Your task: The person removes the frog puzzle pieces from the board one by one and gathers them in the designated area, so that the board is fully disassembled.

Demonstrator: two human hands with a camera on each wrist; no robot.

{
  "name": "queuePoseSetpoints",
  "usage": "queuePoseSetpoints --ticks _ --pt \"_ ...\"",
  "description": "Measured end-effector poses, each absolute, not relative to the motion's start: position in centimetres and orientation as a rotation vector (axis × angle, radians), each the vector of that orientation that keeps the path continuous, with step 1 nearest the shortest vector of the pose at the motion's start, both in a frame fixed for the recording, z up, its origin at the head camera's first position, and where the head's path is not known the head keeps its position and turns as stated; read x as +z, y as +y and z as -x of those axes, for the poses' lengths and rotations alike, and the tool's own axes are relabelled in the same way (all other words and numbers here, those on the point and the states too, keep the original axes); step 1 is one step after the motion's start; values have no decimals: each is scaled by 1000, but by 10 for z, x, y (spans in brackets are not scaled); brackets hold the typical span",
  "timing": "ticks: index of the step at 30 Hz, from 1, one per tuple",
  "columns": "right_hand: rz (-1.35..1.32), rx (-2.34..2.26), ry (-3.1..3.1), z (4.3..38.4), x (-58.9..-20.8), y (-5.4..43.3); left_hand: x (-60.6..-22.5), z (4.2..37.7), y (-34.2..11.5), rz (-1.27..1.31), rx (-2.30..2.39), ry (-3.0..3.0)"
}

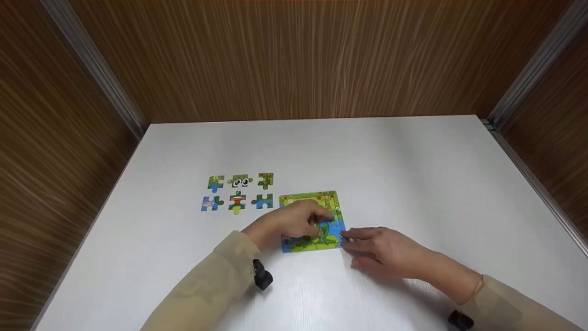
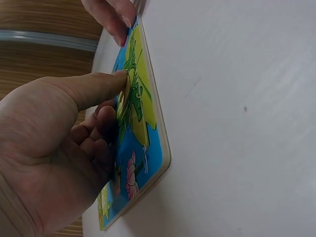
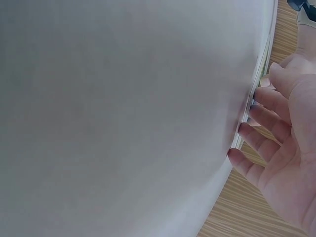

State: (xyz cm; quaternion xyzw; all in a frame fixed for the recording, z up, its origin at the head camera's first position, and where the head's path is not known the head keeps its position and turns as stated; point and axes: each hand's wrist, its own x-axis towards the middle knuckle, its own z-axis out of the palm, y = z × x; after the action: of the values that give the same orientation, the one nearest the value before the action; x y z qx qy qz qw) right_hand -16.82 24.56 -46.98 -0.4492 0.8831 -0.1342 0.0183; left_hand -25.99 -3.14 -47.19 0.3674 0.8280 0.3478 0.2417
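A square puzzle board (image 1: 312, 247) with a frog-and-lily picture and a raised border lies on the white table. My left hand (image 1: 296, 219) is over it, thumb and index finger apart, both touching its surface. In the left wrist view the thumb (image 2: 101, 89) reaches straight onto the green frog picture, while the other fingers bend toward the board behind it. The board's upper part is partly hidden beneath this hand. At the board's right edge, my right hand (image 1: 388, 250) rests its fingertips, the fingers extended and slightly spread.
Several loose jigsaw pieces lie in two rows left of the board, among them an eyes piece (image 1: 240, 181) and a red-mouth piece (image 1: 237, 201). Wood-grain panels (image 1: 312, 59) enclose the table (image 1: 390, 174) at the back and sides. Both wrists wear black devices.
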Motion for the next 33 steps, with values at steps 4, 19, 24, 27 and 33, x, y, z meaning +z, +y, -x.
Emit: queuePoseSetpoints --ticks 4,19,24,27,33 --pt "1372 -411 2735 167 -469 246 -472 260 -31 -1009 932 2270" --pt "1302 -430 2727 168 -471 245 -472 262 -30 -966 948 2258" --pt "1273 -439 2729 167 -473 246 -472 261 -30 -976 971 2238" --pt "1266 -450 2735 165 -473 247 -473 260 -30 -961 1013 2220" --pt "1293 -458 2738 165 -473 248 -473 257 -31 -945 1055 2217"
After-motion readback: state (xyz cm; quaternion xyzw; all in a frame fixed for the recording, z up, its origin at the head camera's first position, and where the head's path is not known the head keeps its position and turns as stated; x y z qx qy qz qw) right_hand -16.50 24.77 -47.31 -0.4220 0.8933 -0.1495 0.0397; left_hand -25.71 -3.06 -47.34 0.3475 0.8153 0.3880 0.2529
